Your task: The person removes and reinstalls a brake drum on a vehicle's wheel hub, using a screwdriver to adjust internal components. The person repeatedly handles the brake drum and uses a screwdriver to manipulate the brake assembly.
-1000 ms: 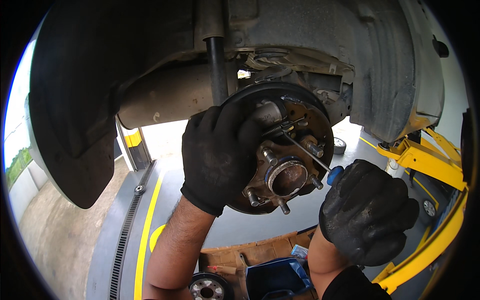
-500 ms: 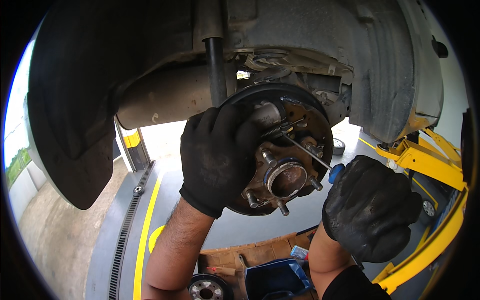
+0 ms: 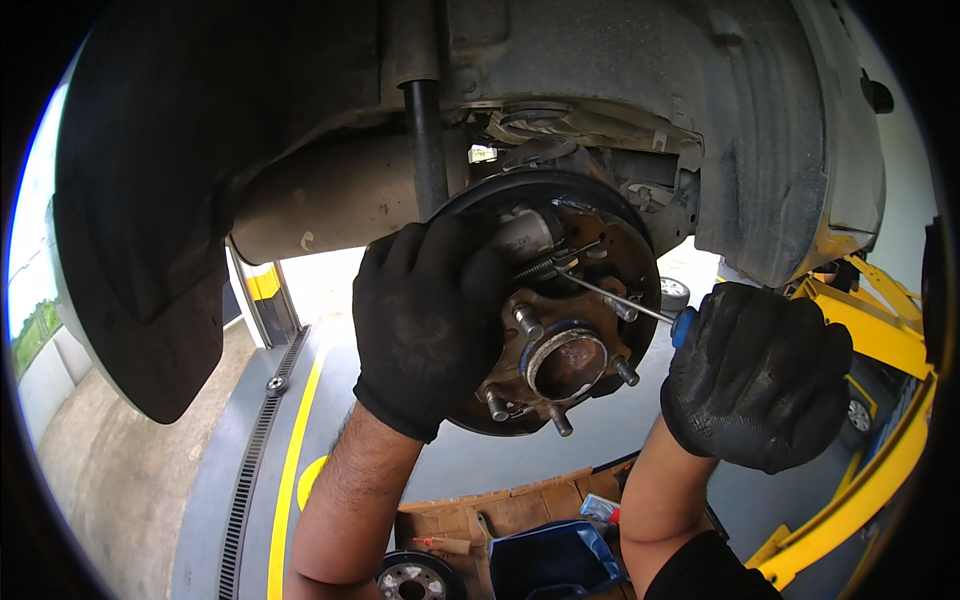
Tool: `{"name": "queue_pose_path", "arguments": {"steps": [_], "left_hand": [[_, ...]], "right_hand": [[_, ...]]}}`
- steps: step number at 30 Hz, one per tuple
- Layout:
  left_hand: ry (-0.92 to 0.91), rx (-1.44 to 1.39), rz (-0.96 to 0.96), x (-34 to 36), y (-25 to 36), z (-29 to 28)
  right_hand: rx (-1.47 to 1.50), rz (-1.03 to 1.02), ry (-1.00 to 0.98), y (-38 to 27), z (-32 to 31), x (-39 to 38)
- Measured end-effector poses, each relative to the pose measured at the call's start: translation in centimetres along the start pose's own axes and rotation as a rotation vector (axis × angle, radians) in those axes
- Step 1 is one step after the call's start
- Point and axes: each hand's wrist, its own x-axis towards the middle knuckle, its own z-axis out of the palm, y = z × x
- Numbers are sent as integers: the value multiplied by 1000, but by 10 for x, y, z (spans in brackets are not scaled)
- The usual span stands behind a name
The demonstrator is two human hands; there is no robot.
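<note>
In front of me is an exposed drum brake assembly [image 3: 635,215], with a rusty wheel hub [image 3: 513,362] and its studs at the centre. My left hand [image 3: 425,325], in a black glove, is closed around the left side of the assembly; its fingertips and what lies under them are partly hidden. Beside those fingers are a metal cylinder [image 3: 522,234] and a coil spring [image 3: 538,268]. My right hand [image 3: 760,378], also gloved, makes a fist round the blue handle of a screwdriver [image 3: 640,308]. Its thin shaft slants up-left, the tip at the spring's right end.
A dark shock absorber [image 3: 427,145] and a large muffler [image 3: 330,200] sit behind the brake. At right is a yellow lift arm [image 3: 870,325]. Below are a blue tray [image 3: 545,565], a brake drum [image 3: 440,572] and a brush [image 3: 484,524] on brown cardboard.
My right hand has moved up and slightly right, turning with the screwdriver, whose shaft now lies flatter. The left hand and brake have shifted slightly left in view.
</note>
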Motion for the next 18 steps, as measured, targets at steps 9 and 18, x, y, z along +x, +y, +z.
{"name": "queue_pose_path", "arguments": {"steps": [9, 18], "left_hand": [[-12, 5, -14, 0, 1, 0], [-8, 2, -6, 1, 0, -1]], "right_hand": [[-249, -39, -385, -13, -17, 35], [-137, -5, -356, -8, -18, 15]]}}
